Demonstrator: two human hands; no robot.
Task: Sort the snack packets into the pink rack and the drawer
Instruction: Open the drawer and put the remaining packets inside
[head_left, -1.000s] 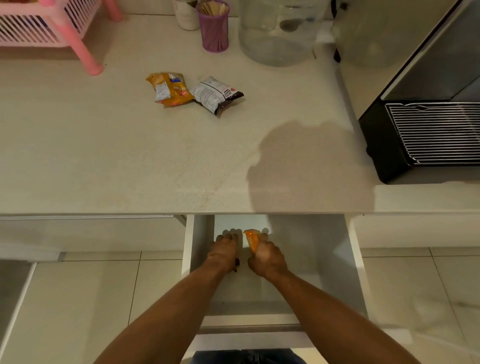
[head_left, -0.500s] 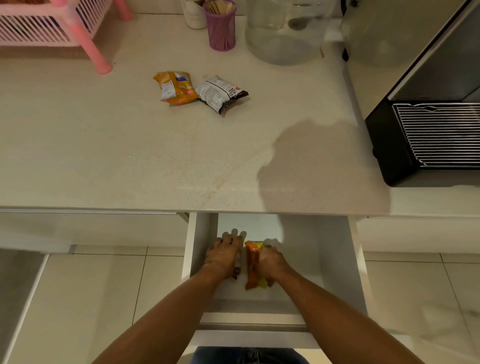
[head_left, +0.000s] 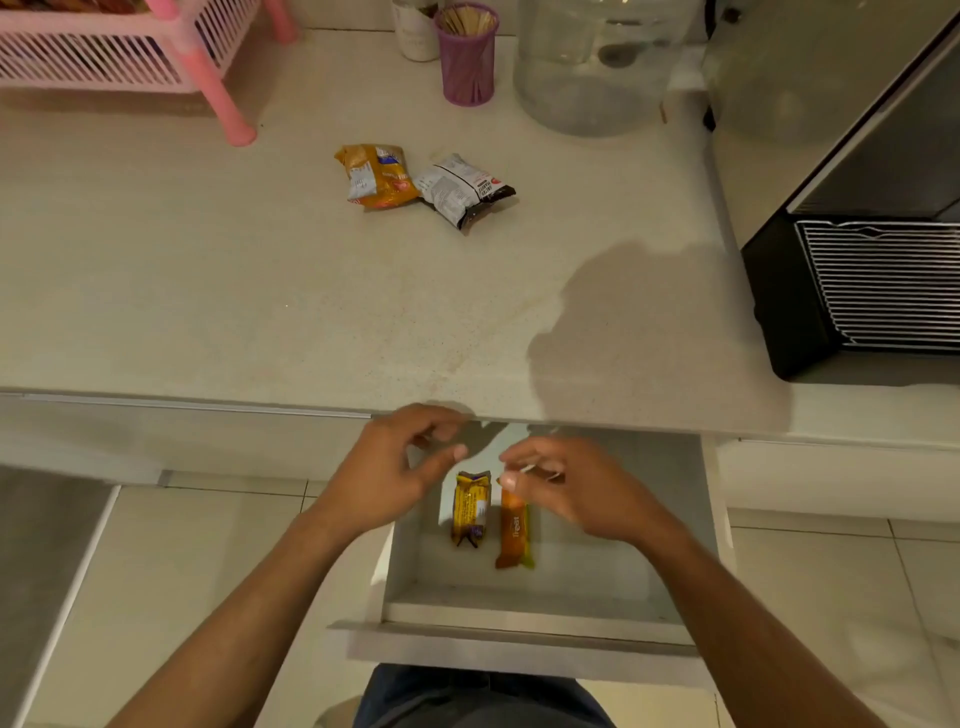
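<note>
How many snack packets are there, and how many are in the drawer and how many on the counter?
In the drawer: 2, a yellow packet and an orange packet.
On the counter: 2, a yellow-orange packet and a white and black packet.
Total: 4 snack packets. Neither hand holds one.

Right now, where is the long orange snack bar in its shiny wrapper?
The long orange snack bar lies flat inside the open white drawer, just right of a yellow and purple packet, below the person's right hand.
</note>
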